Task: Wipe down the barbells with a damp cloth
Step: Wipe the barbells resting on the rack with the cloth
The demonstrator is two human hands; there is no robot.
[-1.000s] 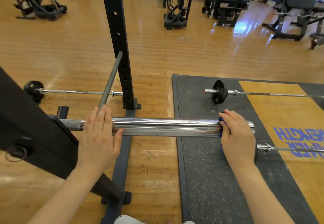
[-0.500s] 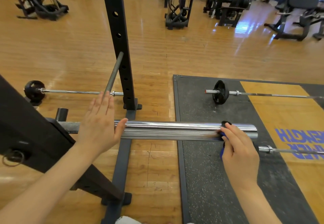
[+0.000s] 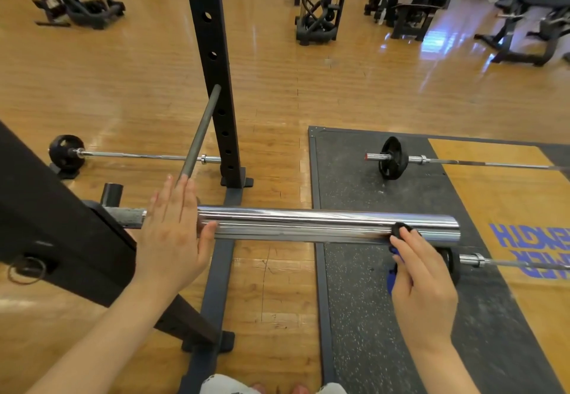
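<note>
Two hands: L hand [image 3: 172, 233] flat on chrome barbell sleeve [image 3: 327, 224], R hand [image 3: 422, 282] fingers pinching blue cloth [image 3: 393, 273]

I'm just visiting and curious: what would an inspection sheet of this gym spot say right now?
Surface: wooden floor with a black rubber mat to the right.
Job's things: chrome barbell sleeve lies level across the view; a blue cloth is against its right part.
Clutter: two barbells with black plates lie on the floor behind; a third bar lies on the mat beneath the sleeve's end.
Grip: left hand flat, fingers straight, over the sleeve's inner end; right hand holds the cloth to the sleeve.
Cables: nothing seen nearby.
Surroundings: black rack upright, weight machines at the back.
</note>
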